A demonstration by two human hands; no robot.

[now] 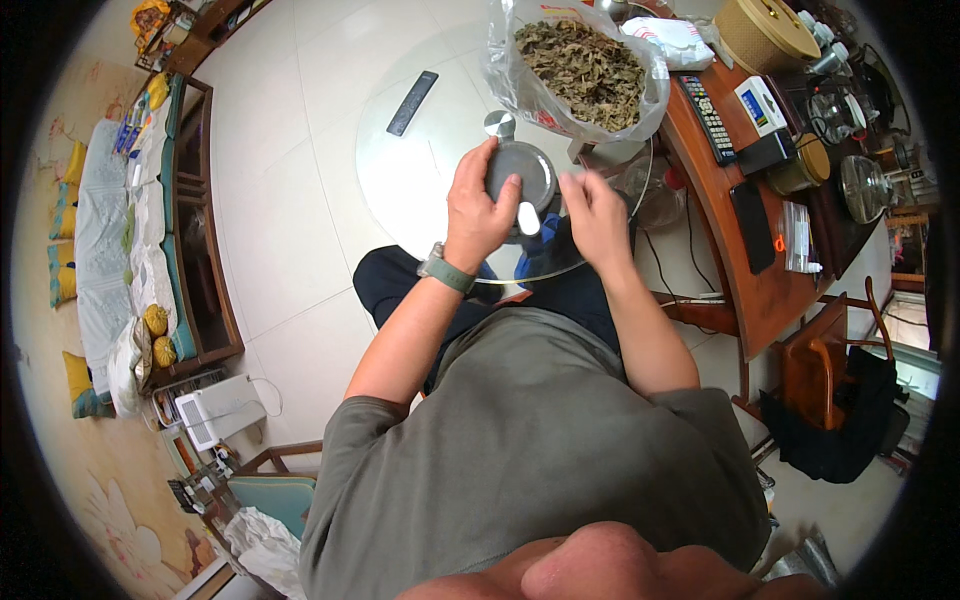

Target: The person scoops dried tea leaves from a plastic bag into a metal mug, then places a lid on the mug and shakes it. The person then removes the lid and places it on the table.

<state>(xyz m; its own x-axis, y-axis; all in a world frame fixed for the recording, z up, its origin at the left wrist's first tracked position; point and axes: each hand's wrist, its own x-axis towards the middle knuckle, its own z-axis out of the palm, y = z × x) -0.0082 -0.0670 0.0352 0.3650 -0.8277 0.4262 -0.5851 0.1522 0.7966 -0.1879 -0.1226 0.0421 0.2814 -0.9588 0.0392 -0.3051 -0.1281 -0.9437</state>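
My left hand (480, 202), with a watch on its wrist, grips a round dark grey object (525, 176) with a shiny rim. The thumb lies across its face. A small silver disc (499, 124) shows just beyond its far edge, and a white oval piece (529, 219) sits at its near edge. To the right, apart from the object, is my right hand (598, 217), fingers curled and blurred; whether it pinches anything cannot be seen. Beneath both hands is a round glass tabletop (390, 180). Dried leaves (581, 71) fill an open clear plastic bag (654, 112) ahead.
A black remote control (412, 103) lies on the glass. The wooden table (757, 315) at right bears another remote (707, 120), a phone (751, 227), a woven round box (766, 36) and glassware. Cables hang below its edge. A wooden sofa (199, 225) stands far left.
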